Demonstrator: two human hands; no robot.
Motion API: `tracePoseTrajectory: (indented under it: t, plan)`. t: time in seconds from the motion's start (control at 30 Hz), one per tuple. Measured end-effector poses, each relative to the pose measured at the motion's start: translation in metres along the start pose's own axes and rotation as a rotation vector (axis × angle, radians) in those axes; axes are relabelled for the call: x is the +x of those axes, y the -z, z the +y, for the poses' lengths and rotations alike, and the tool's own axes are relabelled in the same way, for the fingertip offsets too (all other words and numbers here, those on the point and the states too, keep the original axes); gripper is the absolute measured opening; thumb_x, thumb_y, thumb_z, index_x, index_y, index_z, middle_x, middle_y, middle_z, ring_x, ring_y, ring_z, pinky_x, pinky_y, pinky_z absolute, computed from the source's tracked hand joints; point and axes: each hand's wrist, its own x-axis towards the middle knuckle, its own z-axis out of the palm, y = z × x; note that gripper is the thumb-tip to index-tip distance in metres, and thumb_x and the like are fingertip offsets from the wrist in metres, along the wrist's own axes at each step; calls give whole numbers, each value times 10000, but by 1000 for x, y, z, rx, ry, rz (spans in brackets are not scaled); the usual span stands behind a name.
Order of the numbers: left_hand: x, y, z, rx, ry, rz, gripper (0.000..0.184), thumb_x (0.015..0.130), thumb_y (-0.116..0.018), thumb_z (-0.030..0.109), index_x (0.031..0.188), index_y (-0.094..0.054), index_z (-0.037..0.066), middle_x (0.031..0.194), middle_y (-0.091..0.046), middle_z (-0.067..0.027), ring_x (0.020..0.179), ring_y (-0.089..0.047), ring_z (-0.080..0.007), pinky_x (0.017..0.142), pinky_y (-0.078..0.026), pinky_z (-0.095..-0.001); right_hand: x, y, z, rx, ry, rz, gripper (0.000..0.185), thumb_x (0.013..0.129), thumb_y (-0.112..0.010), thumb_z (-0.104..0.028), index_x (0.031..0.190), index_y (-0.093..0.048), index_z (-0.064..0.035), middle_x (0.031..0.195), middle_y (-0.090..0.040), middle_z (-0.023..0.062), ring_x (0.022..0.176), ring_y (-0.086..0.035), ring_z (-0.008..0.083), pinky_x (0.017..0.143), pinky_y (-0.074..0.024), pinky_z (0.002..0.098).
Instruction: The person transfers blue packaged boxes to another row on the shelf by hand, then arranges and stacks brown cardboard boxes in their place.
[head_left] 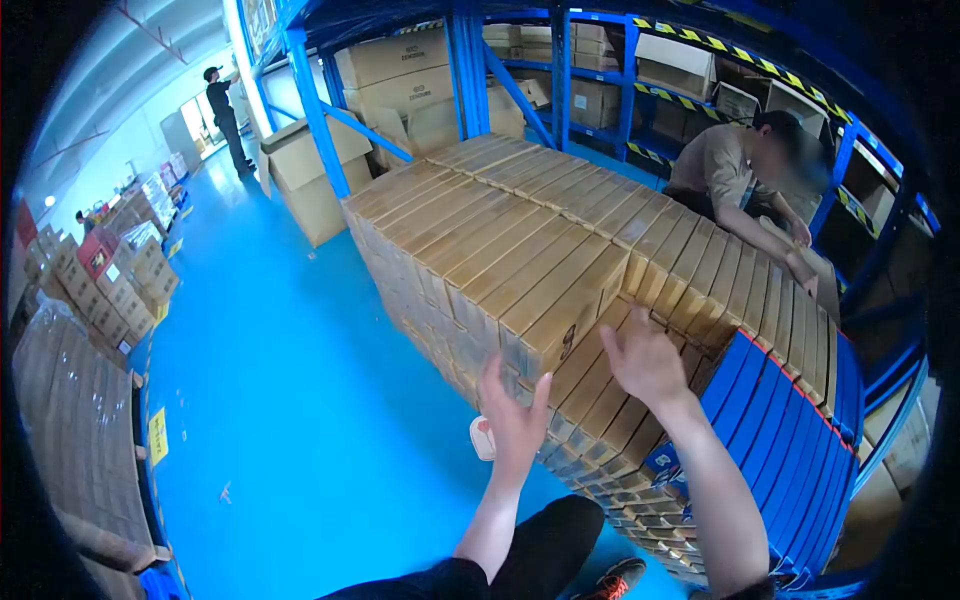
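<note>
A large stack of narrow brown cardboard boxes stands in tight rows before me. My left hand is at the near side of the stack, thumb and fingers apart, holding nothing. My right hand hovers over a lower part of the top layer, its fingers spread and no box in it; whether it touches the boxes beneath I cannot tell. Just ahead of both hands, the end box of the higher row shows a dark printed mark. Blue boxes lie in a row to the right of my right hand.
Across the stack a co-worker bends over with arms reaching down beside the boxes. Blue rack posts and shelves with cartons rise behind. An open carton stands on the blue floor. Wrapped cartons line the left; another person stands far off.
</note>
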Motion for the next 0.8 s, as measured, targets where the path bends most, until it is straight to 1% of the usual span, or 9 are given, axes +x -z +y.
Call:
tracePoseTrajectory:
  t: [0.03,0.13,0.23,0.33,0.43,0.53,0.63,0.73,0.8]
  plan:
    - [6,-4,-1,28,-44,20,588,824,-767,192,1288,-470,-12,1306,-452,-238,1227,-460,-359,963,-421,-418,8,-5,-14,74,-17,-19,687,965,-450,-493,1358,-395,68,932,-674,307,882,-675,447,764,-555,495]
    - [21,-6,3,213,-172,-113,644,803,-787,210,1319,-464,-2,1361,-386,-260,1229,-433,-423,984,-411,-459,37,-31,-42,145,-137,-50,710,954,-451,-510,1388,-354,43,1040,-658,310,989,-654,433,873,-522,491]
    - [27,-4,3,221,-142,-155,606,787,-794,197,1289,-506,17,1373,-356,-274,1223,-424,-455,1009,-392,-482,52,-38,-51,127,-133,-185,747,945,-448,-522,1425,-301,32,1080,-651,300,1041,-642,414,910,-503,496]
    - [32,-2,-7,255,-206,-143,526,782,-795,180,1230,-560,35,1326,-380,-255,1165,-457,-415,971,-407,-465,49,-39,-55,40,-128,-197,733,948,-444,-510,1420,-310,35,1082,-654,288,1057,-643,399,912,-506,487]
    - [33,0,-6,292,-218,-138,449,779,-794,167,1164,-602,41,1228,-422,-227,1049,-481,-367,898,-422,-440,52,-49,-58,0,-142,-155,720,946,-456,-503,1386,-330,53,1104,-654,270,1042,-653,391,891,-520,479]
    - [33,-2,-8,250,-197,-114,427,775,-795,160,1147,-615,53,1142,-450,-199,962,-474,-335,835,-420,-417,56,-52,-61,-18,-130,-115,716,941,-465,-509,1337,-351,77,1134,-647,264,1020,-665,386,869,-534,463]
    - [35,3,-3,232,-185,-179,412,768,-800,164,1125,-625,58,1097,-474,-187,955,-475,-334,822,-420,-411,53,-49,-61,-35,-133,-102,751,929,-486,-526,1310,-353,107,1110,-657,261,1005,-671,386,858,-540,462]
    - [35,8,4,234,-280,-215,409,772,-798,180,1124,-627,61,1086,-485,-180,957,-480,-335,808,-427,-411,45,-41,-59,23,-183,-112,810,889,-528,-552,1292,-353,129,1086,-667,256,1003,-674,379,846,-548,449]
    - [33,9,9,251,-332,-224,405,772,-798,198,1116,-629,64,1070,-496,-169,963,-483,-337,800,-430,-419,47,-49,-48,116,-213,-117,833,861,-555,-546,1285,-346,140,1049,-676,258,985,-678,379,843,-551,441]
